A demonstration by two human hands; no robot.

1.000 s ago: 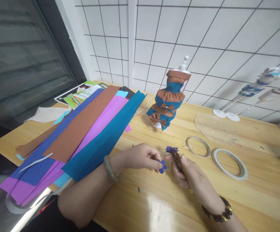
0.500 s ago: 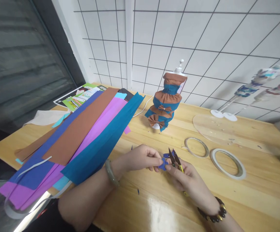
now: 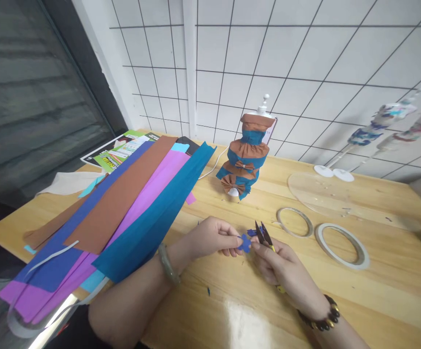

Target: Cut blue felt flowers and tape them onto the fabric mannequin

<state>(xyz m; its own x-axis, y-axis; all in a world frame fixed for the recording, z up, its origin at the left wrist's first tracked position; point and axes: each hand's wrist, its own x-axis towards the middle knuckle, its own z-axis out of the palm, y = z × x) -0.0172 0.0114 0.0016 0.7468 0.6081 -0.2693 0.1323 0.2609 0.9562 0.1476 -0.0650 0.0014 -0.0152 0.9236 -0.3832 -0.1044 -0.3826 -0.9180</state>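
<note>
A small blue flower-shaped paper cutout is pinched between the thumb and fingers of my left hand. My right hand is closed around a pair of scissors with dark blades pointing up and yellow handles; the blades stand a little apart. The right thumb and fingertip also touch the right side of the cutout. Behind the blades lie dark blue scraps. Beyond my hands stands a small dress form in a brown and teal layered paper dress with bows.
Long sheets of crepe paper in brown, blue, purple and teal cover the left side. Two tape rolls, one thin and one wide, lie to the right. Behind them are a clear round sheet and two more small dress forms.
The blue cutout now faces me flatter and shows more of its petals. The scissor blades have tilted slightly, and the whole view has shifted a little; both hands keep their hold.
</note>
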